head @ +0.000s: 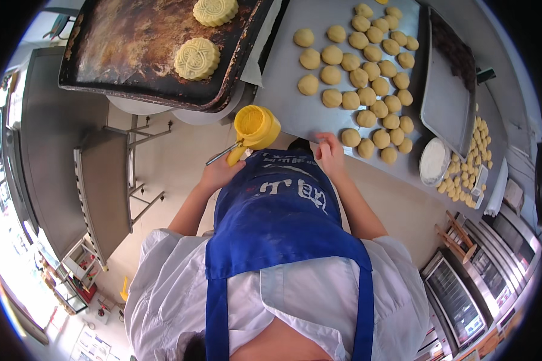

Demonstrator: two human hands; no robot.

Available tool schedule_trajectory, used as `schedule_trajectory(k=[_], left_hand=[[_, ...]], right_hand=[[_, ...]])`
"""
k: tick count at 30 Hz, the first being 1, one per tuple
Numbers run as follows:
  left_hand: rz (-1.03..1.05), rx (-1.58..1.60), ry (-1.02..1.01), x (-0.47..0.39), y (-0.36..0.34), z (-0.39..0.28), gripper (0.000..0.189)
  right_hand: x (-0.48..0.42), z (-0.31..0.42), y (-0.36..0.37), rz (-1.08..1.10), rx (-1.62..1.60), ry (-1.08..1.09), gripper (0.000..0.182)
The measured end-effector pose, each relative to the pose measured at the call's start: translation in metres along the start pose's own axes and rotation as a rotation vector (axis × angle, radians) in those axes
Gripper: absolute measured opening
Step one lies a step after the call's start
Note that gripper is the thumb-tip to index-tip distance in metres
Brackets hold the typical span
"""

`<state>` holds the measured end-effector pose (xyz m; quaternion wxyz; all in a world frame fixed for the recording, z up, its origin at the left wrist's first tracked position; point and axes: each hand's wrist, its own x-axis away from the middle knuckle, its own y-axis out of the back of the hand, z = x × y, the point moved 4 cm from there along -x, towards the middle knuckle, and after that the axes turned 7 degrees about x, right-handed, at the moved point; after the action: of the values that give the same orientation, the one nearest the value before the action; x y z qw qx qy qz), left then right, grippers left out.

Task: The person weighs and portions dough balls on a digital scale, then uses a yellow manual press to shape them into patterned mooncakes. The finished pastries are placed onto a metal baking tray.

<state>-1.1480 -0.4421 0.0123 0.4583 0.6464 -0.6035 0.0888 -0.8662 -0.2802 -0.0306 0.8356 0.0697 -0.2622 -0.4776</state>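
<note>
My left hand point(221, 174) grips the handle of a yellow mooncake mould point(271, 128), which has a thin metal lever. Its round, fluted mouth faces up towards me. The mould is off the table, between the tray and the table edge. At the front edge of the metal table point(284, 108), my right hand point(330, 155) has bent fingers, slightly apart, with nothing visible in them. Rows of round dough balls point(350, 100) lie just beyond it. Two pressed, patterned mooncakes point(197, 58) sit on the dark baking tray point(126, 49) at upper left.
To the right stand a bowl of white powder point(435, 161) and a metal tray point(447, 104) with dark filling at its far end. Small dough pieces point(467, 173) lie beside a small white device point(480, 180). A metal rack point(104, 189) stands at left, and glass-fronted appliances point(456, 298) at lower right.
</note>
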Motion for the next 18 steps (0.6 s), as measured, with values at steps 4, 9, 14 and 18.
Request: schedule_trajectory(k=[4, 9, 14, 18], left_hand=[[-0.086, -0.056, -0.221, -0.018, -0.002, -0.015, 0.045], [-0.235, 0.056, -0.379, -0.043, -0.032, 0.002, 0.039], [-0.184, 0.097, -0.394, -0.045, -0.046, -0.003, 0.037], [-0.206, 0.073, -0.398, -0.049, -0.06, 0.007, 0.035]], right_hand=[[0.038, -0.009, 0.008, 0.129, 0.3, 0.21, 0.026], [-0.038, 0.076, 0.012, -0.08, 0.57, 0.199, 0.037], [-0.111, 0.101, -0.006, -0.312, 1.075, 0.517, 0.055], [-0.114, 0.09, -0.019, -0.305, 1.161, 0.506, 0.065]])
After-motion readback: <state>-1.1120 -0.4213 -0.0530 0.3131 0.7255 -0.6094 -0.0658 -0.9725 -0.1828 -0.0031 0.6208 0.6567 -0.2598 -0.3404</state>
